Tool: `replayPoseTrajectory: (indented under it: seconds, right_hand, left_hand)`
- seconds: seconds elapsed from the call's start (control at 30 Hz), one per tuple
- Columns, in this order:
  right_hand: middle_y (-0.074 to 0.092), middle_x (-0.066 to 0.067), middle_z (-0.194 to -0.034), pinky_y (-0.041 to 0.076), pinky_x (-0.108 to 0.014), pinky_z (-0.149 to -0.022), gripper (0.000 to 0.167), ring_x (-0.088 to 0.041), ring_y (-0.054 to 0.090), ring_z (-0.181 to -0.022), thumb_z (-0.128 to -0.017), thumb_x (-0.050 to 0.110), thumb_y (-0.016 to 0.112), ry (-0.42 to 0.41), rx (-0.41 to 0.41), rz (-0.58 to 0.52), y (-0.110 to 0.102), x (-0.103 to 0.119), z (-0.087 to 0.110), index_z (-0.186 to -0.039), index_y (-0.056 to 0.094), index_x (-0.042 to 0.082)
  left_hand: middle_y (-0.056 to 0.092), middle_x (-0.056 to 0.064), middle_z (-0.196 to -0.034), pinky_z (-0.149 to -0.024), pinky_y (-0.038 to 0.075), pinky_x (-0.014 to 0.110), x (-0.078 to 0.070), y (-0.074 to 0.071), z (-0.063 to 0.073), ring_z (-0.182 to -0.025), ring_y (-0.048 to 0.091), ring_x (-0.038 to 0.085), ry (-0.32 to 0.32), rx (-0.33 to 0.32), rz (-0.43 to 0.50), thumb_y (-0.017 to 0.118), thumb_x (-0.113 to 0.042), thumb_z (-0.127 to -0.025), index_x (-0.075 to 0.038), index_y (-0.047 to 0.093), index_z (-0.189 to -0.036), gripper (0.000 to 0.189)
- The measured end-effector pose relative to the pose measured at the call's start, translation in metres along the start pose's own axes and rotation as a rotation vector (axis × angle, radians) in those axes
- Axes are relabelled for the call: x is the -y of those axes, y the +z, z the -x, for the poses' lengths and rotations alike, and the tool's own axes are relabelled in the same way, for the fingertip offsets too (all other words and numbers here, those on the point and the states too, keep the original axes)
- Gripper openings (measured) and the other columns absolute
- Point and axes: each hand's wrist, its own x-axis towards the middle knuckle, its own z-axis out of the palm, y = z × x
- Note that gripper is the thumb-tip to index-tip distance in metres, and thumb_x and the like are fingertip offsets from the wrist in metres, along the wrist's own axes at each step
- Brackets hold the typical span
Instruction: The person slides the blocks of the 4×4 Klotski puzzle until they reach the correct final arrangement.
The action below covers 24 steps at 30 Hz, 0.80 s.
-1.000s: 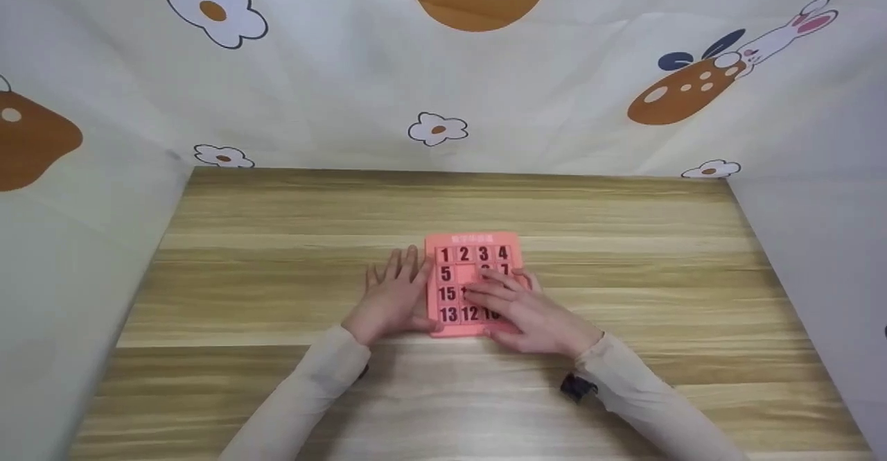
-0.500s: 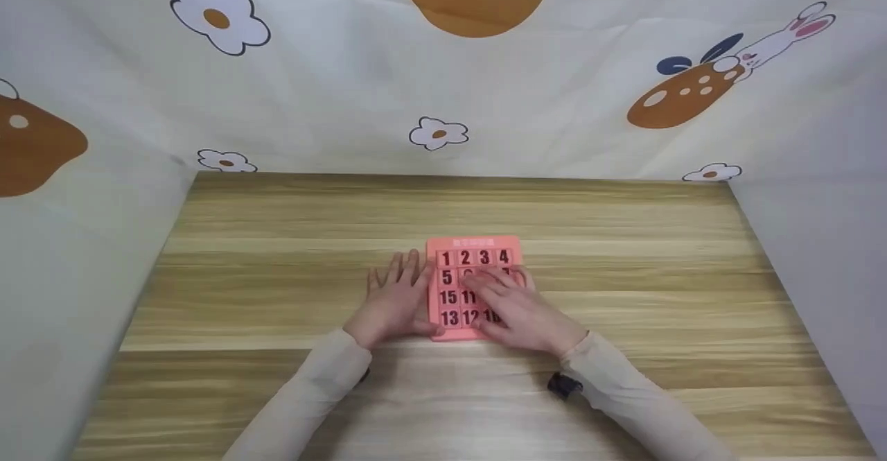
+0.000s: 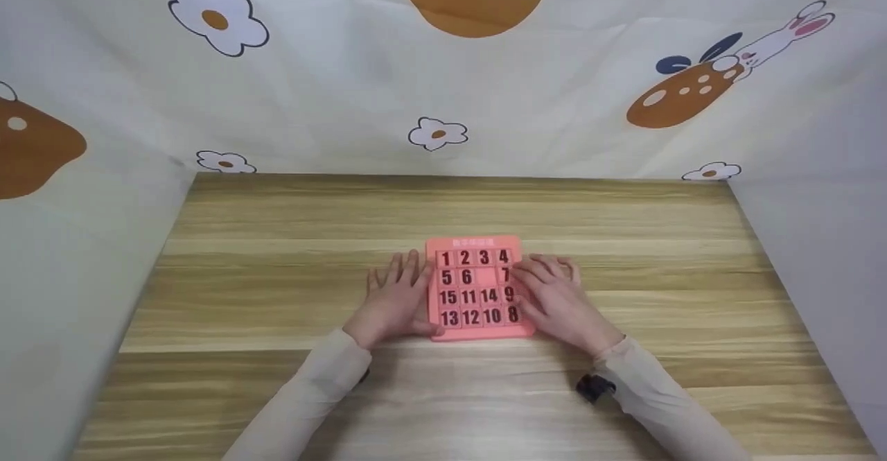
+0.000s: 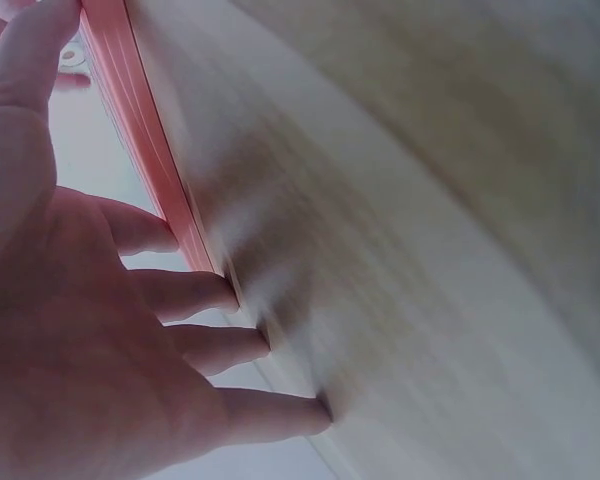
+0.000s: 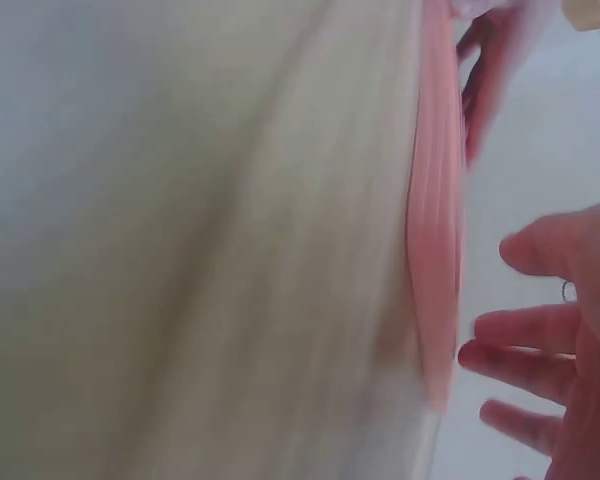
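A pink number sliding puzzle (image 3: 472,333) lies flat on the table, its tiles printed with black numbers. The top row reads 1 to 4. Below come 5, 6, a gap (image 3: 486,276) and 7, then 15, 11, 14, 9, and at the bottom 13, 12, 10, 8. My left hand (image 3: 393,306) rests along the left edge with fingers spread and its thumb on the lower left corner; in the left wrist view, straight fingers (image 4: 220,345) touch the table beside the frame. Relaxed, my right hand (image 3: 560,303) hovers at the right edge, fingertips beside the 7 and 9 tiles.
The wood-grain table (image 3: 277,239) surrounds the puzzle. A pale cloth wall (image 3: 332,87) with flowers, orange shapes and a rabbit rises behind it, and plain pale walls stand at both sides. A dark device (image 3: 594,387) sits at the right wrist.
Tile 6 slid one place left under the right fingers, moving the gap to the third column. The right hand then drew back to the right edge. The left hand stayed in place.
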Motion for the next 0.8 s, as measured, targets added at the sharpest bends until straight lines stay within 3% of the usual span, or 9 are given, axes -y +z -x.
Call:
replayPoseTrajectory:
  seconds: [0.13, 0.37, 0.8]
  right_hand:
    - [0.055, -0.008, -0.135, 0.024, -0.062, -0.103, 0.042, -0.034, 0.041, -0.128, -0.093, 0.027, 0.062, -0.015, 0.026, -0.027, 0.000, -0.002, 0.001, -0.130, 0.060, 0.008]
    - [0.049, -0.010, -0.142, 0.022, -0.061, -0.103, 0.050, -0.033, 0.038, -0.131, -0.092, 0.029, 0.061, -0.110, 0.092, -0.108, 0.003, 0.003, -0.005, -0.137, 0.053, 0.008]
    - [0.054, -0.008, -0.138, 0.025, -0.060, -0.102, 0.046, -0.032, 0.043, -0.128, -0.092, 0.023, 0.063, -0.103, 0.082, -0.111, -0.005, -0.009, 0.003, -0.135, 0.056, 0.008]
  left_hand:
    - [-0.002, 0.020, -0.159, -0.107, 0.001, 0.069, 0.000, -0.001, 0.000, -0.143, -0.003, 0.043, -0.004, 0.001, -0.005, 0.073, -0.062, -0.073, -0.010, 0.011, -0.156, 0.116]
    - [0.000, 0.021, -0.159, -0.106, 0.002, 0.070, -0.001, 0.000, 0.001, -0.142, -0.001, 0.044, 0.013, -0.006, -0.006, 0.072, -0.063, -0.073, -0.010, 0.012, -0.156, 0.115]
    - [-0.001, 0.020, -0.159, -0.106, 0.003, 0.070, 0.000, 0.001, 0.001, -0.142, -0.002, 0.044, 0.008, -0.001, 0.006, 0.073, -0.062, -0.073, -0.010, 0.012, -0.156, 0.115]
